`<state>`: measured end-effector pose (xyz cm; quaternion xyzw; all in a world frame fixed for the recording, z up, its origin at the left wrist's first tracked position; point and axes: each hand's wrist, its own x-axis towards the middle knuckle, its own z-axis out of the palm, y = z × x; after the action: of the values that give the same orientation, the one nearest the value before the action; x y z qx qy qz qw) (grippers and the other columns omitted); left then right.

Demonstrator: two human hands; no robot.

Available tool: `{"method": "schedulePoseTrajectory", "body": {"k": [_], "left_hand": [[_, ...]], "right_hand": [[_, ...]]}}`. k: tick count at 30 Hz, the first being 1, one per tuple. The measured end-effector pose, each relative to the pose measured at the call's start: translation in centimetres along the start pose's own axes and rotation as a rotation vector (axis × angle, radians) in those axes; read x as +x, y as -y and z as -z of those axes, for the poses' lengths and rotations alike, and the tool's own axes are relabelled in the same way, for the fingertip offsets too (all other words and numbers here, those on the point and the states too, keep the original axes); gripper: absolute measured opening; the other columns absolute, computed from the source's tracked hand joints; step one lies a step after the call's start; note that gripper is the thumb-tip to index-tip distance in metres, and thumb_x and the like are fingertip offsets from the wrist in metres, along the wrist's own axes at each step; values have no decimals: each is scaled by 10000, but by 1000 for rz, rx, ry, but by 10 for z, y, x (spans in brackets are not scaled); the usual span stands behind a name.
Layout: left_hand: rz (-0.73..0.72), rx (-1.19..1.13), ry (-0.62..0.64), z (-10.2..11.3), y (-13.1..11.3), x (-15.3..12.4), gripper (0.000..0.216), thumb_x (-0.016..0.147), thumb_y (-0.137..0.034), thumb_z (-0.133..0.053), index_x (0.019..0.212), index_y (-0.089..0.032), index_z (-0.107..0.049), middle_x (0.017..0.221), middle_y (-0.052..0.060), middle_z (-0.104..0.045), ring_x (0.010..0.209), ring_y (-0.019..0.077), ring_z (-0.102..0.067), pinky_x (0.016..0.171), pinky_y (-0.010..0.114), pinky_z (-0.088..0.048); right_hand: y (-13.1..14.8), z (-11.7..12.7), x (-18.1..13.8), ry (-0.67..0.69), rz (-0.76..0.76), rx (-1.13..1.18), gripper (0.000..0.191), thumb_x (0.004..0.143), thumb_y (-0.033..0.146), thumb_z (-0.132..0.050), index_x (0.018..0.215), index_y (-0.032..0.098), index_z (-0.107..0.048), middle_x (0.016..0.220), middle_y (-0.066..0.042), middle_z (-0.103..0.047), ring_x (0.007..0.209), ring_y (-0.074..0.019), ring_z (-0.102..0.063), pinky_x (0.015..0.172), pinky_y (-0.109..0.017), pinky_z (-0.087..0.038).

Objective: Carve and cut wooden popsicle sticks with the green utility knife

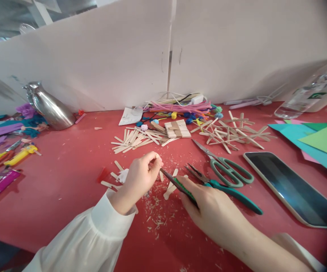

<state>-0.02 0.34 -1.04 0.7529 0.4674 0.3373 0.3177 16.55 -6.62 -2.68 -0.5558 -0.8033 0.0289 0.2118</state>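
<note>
My left hand [143, 174] is closed in a pinch above the middle of the red table. A small pale tip, apparently a wooden craft stick, shows at its fingertips; the rest is hidden. In my right hand [209, 207] is a craft knife [179, 186] with a green and black handle, its dark blade pointing at the left fingertips. Short cut sticks [171, 187] and many thin wood shavings [156, 217] lie beneath the hands. Beside the right hand are teal-handled pliers [237, 196], jaws apart, and green-handled scissors [231, 172].
Loose craft sticks [135, 139] and a flat stick panel [177, 129] lie farther back, near pink pipe cleaners [180, 107]. A phone [289, 189] and coloured paper [319, 138] are at right, a steel jug [51, 107] and a yellow glue gun [20, 155] at left. A white partition [95, 56] stands behind.
</note>
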Motion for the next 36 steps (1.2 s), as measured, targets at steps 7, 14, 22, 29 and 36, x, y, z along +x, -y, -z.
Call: {"method": "schedulePoseTrajectory", "body": {"k": [7,14,22,29,36], "left_hand": [[-6,74,18,0,-4,0,207,866,-301,-400,716,-202,-502,672,-3,-640,513,113,-576,519,197,-395],[-11,131,38,-1,-1,-1,224,889,-331,-361,737,-206,-469,668,-12,-647,519,115,-584,523,202,-416],[-21,150,39,-1,-3,-1,223,889,-301,-370,710,-202,-459,606,-23,-639,514,113,-586,523,201,-412],[-13,173,36,-2,-3,-2,221,883,-296,-378,716,-200,-485,633,-22,-645,521,110,-593,518,198,-413],[-7,162,38,-2,-4,-1,216,883,-303,-375,719,-201,-472,641,-23,-642,508,107,-593,517,198,-417]], "right_hand": [[2,0,-5,-32,18,-157,401,764,149,-349,1088,134,-584,678,-80,-698,405,-209,-605,317,-268,-341],[7,16,7,246,-229,314,251,793,192,-359,891,206,-590,596,-10,-640,538,-168,-608,495,-236,-407],[10,19,6,294,-282,370,202,805,243,-346,841,211,-542,554,17,-531,496,-155,-503,470,-239,-345],[10,18,6,311,-311,368,165,809,243,-346,815,214,-509,548,30,-483,477,-139,-454,465,-234,-304],[10,15,3,323,-306,329,165,812,238,-345,832,209,-505,550,20,-521,457,-140,-471,458,-235,-308]]}}
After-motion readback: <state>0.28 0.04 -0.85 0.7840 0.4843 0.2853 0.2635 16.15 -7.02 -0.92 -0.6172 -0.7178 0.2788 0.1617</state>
